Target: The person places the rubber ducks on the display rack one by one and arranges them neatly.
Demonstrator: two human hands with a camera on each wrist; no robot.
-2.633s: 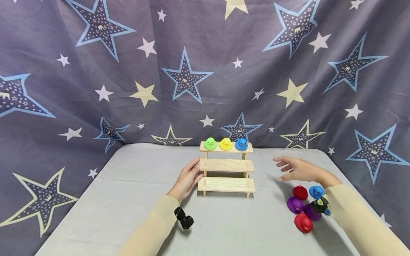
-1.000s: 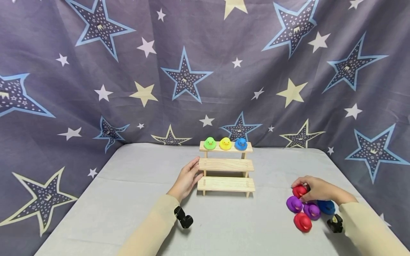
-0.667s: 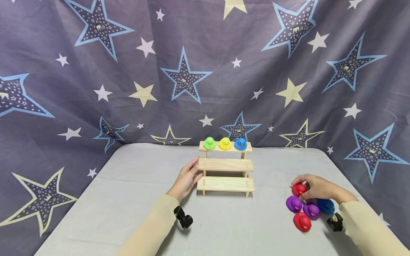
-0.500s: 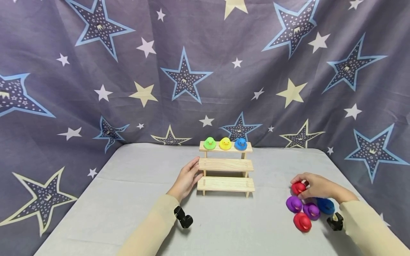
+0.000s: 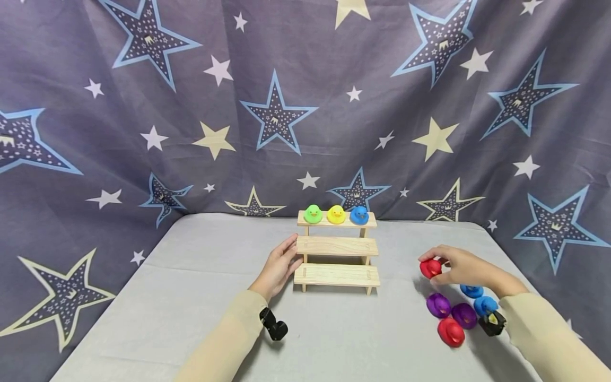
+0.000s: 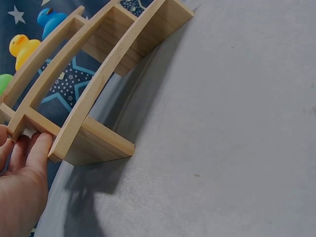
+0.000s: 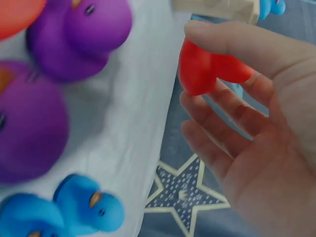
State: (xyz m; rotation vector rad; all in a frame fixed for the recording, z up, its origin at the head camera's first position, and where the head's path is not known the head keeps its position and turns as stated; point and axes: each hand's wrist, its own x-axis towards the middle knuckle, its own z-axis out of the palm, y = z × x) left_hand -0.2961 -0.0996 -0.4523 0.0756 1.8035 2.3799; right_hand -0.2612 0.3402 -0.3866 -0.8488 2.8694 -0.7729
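My right hand [image 5: 460, 267] pinches a red rubber duck [image 5: 431, 268] between thumb and fingers, raised over the table to the right of a three-tier wooden display stand [image 5: 337, 245]. The right wrist view shows the same red duck [image 7: 200, 69] under the thumb, with the lower fingers spread. My left hand [image 5: 279, 265] grips the left end of the stand by its middle tier; the left wrist view has its fingers [image 6: 39, 153] around the wooden frame. A green duck [image 5: 313, 214], a yellow duck [image 5: 336, 215] and a blue duck [image 5: 359, 215] sit on the top tier.
Two purple ducks, one of them nearer the stand [image 5: 438, 305], another red duck [image 5: 451, 332] and two blue ducks, one farther back [image 5: 471, 291], cluster on the grey table [image 5: 191, 297] below my right forearm. A star-patterned curtain [image 5: 191, 106] hangs behind.
My right hand came down to the cluster, took hold of the red duck, and has lifted it away, up and to the left. My left hand stays on the stand.
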